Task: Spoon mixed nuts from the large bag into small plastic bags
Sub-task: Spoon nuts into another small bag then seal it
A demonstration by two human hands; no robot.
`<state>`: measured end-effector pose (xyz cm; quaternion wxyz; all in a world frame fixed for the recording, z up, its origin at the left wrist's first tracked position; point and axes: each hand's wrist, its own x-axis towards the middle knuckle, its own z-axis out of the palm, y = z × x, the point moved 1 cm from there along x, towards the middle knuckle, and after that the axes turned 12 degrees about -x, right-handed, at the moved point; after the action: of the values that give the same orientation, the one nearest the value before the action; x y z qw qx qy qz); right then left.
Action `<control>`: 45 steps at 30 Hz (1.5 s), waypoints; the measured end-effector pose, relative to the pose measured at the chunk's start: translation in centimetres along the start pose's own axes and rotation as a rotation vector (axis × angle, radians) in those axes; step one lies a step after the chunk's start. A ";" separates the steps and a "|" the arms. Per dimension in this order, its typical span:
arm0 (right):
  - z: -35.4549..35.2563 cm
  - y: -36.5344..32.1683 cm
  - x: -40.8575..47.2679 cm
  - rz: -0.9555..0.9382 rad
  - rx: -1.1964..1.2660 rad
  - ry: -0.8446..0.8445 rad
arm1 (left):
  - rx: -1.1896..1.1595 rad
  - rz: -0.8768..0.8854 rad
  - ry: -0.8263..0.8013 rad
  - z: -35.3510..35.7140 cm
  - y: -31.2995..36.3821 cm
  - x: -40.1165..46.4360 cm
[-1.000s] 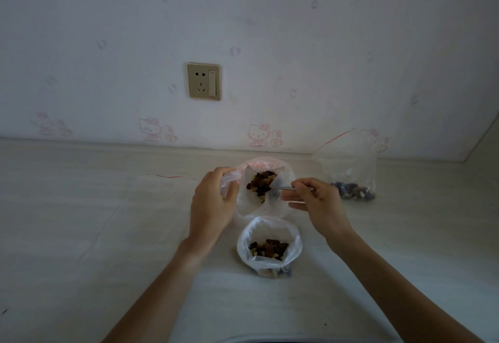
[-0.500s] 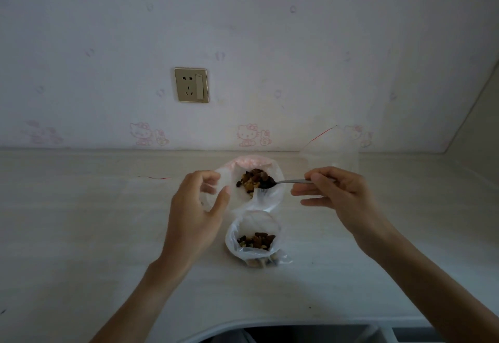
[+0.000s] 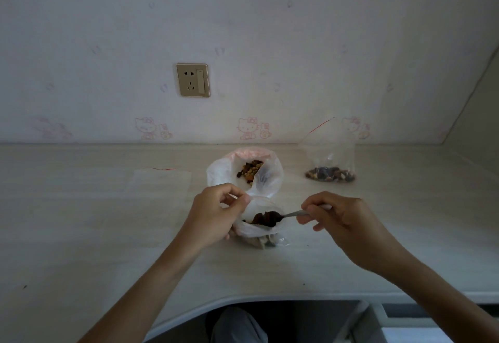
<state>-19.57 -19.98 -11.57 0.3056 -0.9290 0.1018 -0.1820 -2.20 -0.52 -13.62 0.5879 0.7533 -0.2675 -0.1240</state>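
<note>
Pale wood-grain desk runs across the view, meeting a white wall printed with faint pink cartoon cats; a beige socket sits on that wall. Toward the back of the desk stands the big bag, its mouth rolled open and mixed nuts showing inside. Well to its right a zip bag stands upright with nuts in its bottom, and to the left a flat bag with a red strip lies on the desk. Just in front of the big bag is the small bag, open at the top. The left hand pinches its left rim between thumb and curled fingers. The right hand grips the handle of a metal spoon, whose bowl, heaped with dark nuts, is over the small bag's mouth. A grey-clad knee shows below the desk's curved edge.
</note>
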 end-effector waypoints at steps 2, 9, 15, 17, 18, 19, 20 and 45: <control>-0.5 -0.6 -0.6 -0.219 -0.337 0.047 | -0.094 -0.049 -0.002 0.2 0.2 0.0; -1.4 -2.8 -0.8 -0.756 -0.907 0.009 | -0.204 -0.137 0.020 0.4 -0.1 0.1; -2.2 -3.1 -0.4 -0.767 -0.850 0.019 | -0.026 -0.079 0.011 -0.1 -0.6 0.2; -2.2 -2.7 -0.3 -0.647 -0.653 0.026 | 0.031 -0.045 0.023 0.0 -0.6 0.3; -2.3 -2.4 -0.2 -0.560 -0.546 0.023 | 0.063 -0.028 0.032 0.0 -0.6 0.3; -2.2 -1.8 -0.1 -0.480 -0.441 0.023 | 0.103 -0.007 0.044 0.1 -0.6 0.4; -2.2 -1.3 0.0 -0.409 -0.337 0.038 | 0.148 0.017 0.059 0.1 -0.6 0.4; 6.6 1.6 11.3 0.132 0.470 0.096 | 0.689 0.029 0.038 -0.7 0.2 13.3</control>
<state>-6.79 -21.17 -14.35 0.5192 -0.8141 0.1314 -0.2243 9.09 -7.30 -11.51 0.3056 0.9058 -0.2935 -0.0041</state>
